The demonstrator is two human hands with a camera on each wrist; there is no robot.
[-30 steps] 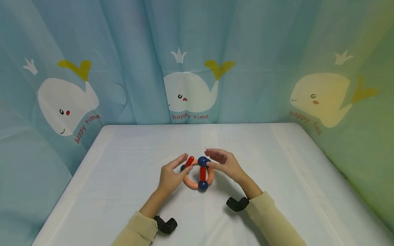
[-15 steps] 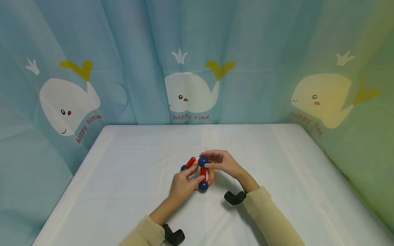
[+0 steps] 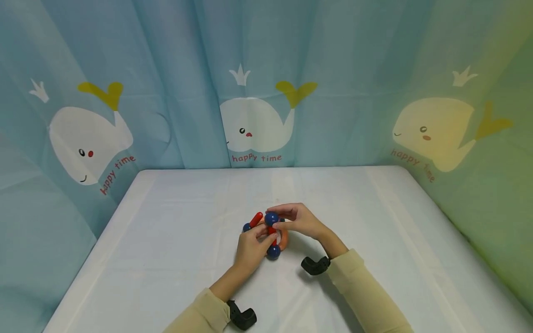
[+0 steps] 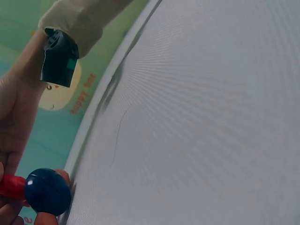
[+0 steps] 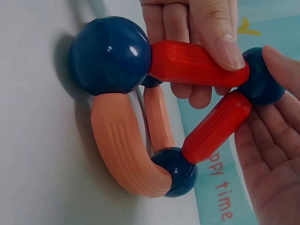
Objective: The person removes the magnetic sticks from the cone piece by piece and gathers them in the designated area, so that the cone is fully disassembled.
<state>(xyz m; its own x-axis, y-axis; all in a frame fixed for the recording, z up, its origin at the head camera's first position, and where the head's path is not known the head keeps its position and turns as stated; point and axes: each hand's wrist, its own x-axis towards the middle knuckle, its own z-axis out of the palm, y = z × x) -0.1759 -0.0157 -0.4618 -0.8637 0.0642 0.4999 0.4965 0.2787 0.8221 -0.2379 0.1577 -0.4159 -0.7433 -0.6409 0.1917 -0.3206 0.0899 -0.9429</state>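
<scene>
A toy of blue balls joined by red straight rods and orange curved rods sits mid-table. My left hand (image 3: 251, 249) pinches an upright red rod (image 5: 199, 63) between thumb and fingers. With thumb and fingertips, my right hand (image 3: 302, 222) holds the raised blue ball (image 5: 261, 75), where this rod and a second red rod (image 5: 216, 126) meet. Below, an orange curved rod (image 5: 129, 145) links the near blue ball (image 5: 110, 55) to another blue ball (image 5: 174, 171). Another red rod (image 3: 256, 219) sticks up freely from the left blue ball (image 3: 247, 227). My left hand partly hides the orange ring.
A white table (image 3: 187, 199) surrounds the toy. Behind it hangs a blue-green curtain (image 3: 345, 125) printed with whales. Both wrists carry black devices, one on the left wrist (image 3: 243, 317) and one on the right wrist (image 3: 315, 265).
My left hand has moved right from the ring's left side and gripped the upright red rod. The right hand has shifted slightly left, and the raised ball has tilted a little left with it.
</scene>
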